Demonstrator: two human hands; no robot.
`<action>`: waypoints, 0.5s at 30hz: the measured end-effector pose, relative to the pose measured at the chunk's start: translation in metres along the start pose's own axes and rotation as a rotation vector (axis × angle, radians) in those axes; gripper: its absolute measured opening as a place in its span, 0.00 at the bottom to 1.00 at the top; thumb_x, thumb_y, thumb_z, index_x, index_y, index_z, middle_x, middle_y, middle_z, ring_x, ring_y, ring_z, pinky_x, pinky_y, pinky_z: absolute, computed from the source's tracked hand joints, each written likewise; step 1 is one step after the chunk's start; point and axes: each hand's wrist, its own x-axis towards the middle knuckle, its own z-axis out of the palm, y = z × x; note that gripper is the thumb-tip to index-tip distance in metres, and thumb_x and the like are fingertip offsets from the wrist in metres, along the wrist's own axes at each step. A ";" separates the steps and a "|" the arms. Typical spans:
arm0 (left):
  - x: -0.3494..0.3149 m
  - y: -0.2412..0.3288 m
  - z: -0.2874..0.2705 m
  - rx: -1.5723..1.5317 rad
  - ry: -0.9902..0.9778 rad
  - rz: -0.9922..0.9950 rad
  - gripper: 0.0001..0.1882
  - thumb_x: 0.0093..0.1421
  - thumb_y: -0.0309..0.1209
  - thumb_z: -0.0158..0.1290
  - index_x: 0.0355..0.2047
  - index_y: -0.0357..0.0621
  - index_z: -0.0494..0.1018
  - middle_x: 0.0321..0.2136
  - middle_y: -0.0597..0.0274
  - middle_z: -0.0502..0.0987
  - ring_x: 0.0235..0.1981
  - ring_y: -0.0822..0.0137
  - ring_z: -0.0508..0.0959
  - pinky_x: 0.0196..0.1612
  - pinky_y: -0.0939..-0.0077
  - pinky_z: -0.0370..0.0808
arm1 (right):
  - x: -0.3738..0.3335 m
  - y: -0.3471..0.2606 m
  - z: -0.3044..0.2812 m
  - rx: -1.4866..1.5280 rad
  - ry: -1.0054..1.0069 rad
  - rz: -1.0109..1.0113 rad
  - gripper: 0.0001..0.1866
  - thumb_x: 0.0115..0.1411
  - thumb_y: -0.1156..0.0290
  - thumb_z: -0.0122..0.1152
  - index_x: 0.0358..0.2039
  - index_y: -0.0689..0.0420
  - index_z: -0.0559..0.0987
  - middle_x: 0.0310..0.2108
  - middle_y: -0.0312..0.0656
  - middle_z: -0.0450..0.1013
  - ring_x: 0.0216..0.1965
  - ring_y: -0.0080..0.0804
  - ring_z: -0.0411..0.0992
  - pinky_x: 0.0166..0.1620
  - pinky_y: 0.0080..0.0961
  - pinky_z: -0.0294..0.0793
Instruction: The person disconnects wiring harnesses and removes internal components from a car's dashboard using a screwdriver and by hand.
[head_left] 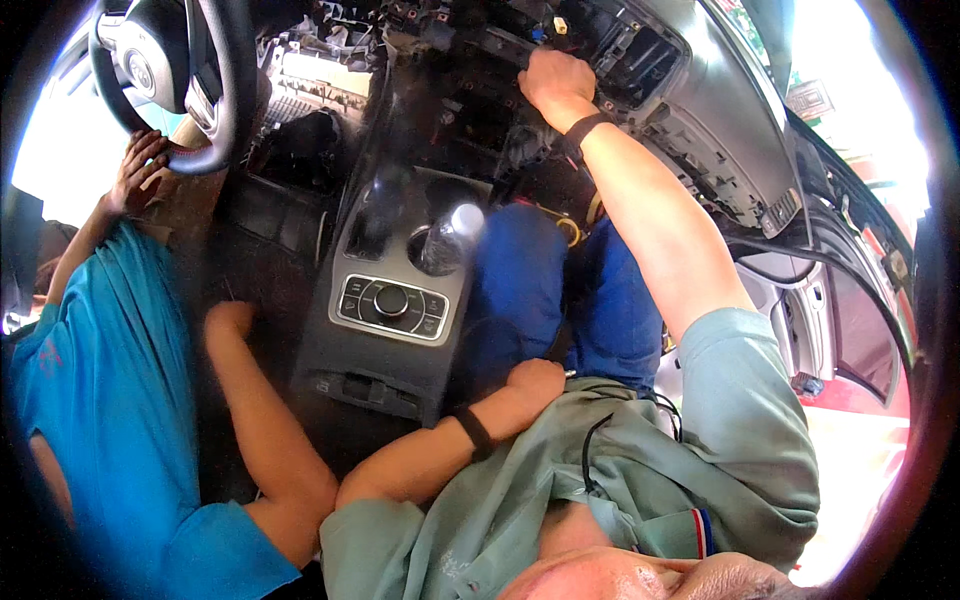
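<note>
My right arm reaches forward to the stripped dashboard (470, 95). There my right hand (557, 82) is closed against the opened middle section, beside a rectangular opening (640, 65). What its fingers grip, if anything, is hidden. My left hand (535, 385) is curled closed in front of my waist, at the top of my blue trousers (520, 270). Something small and pale shows at its edge, too small to name. Between my knees is a yellow ring-shaped handle (570, 232), its tool mostly hidden.
A center console (345, 370) with a round knob (391, 300) stands left of my legs; a clear bottle (455, 235) sits in its cup holder. A co-worker in a blue shirt (130, 400) sits left, one hand at the steering wheel (235, 90). An open door (850, 310) is right.
</note>
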 end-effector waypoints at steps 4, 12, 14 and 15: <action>-0.007 0.001 -0.004 0.067 0.005 0.094 0.12 0.55 0.30 0.47 0.31 0.36 0.80 0.33 0.43 0.80 0.35 0.46 0.81 0.38 0.56 0.78 | 0.000 0.002 0.001 0.015 0.003 0.030 0.11 0.56 0.66 0.56 0.28 0.58 0.83 0.30 0.51 0.79 0.33 0.48 0.79 0.34 0.40 0.79; -0.003 0.000 -0.001 0.040 0.063 0.091 0.11 0.55 0.28 0.47 0.31 0.36 0.78 0.33 0.44 0.80 0.35 0.47 0.81 0.37 0.56 0.78 | -0.001 0.006 0.003 -0.019 -0.003 -0.041 0.12 0.55 0.62 0.57 0.28 0.56 0.84 0.31 0.48 0.79 0.34 0.47 0.79 0.37 0.41 0.79; -0.003 -0.001 -0.003 0.037 0.059 0.088 0.10 0.55 0.29 0.48 0.30 0.35 0.77 0.33 0.43 0.79 0.35 0.46 0.81 0.37 0.55 0.78 | -0.002 0.005 0.005 -0.023 -0.008 -0.012 0.12 0.55 0.64 0.57 0.29 0.56 0.84 0.31 0.48 0.79 0.34 0.47 0.79 0.36 0.41 0.79; -0.005 0.000 -0.003 0.037 0.050 0.084 0.10 0.55 0.29 0.48 0.30 0.35 0.77 0.32 0.43 0.79 0.35 0.46 0.81 0.36 0.55 0.78 | -0.001 0.004 0.006 -0.024 -0.008 0.002 0.11 0.55 0.64 0.56 0.29 0.56 0.84 0.31 0.49 0.79 0.34 0.47 0.79 0.36 0.41 0.79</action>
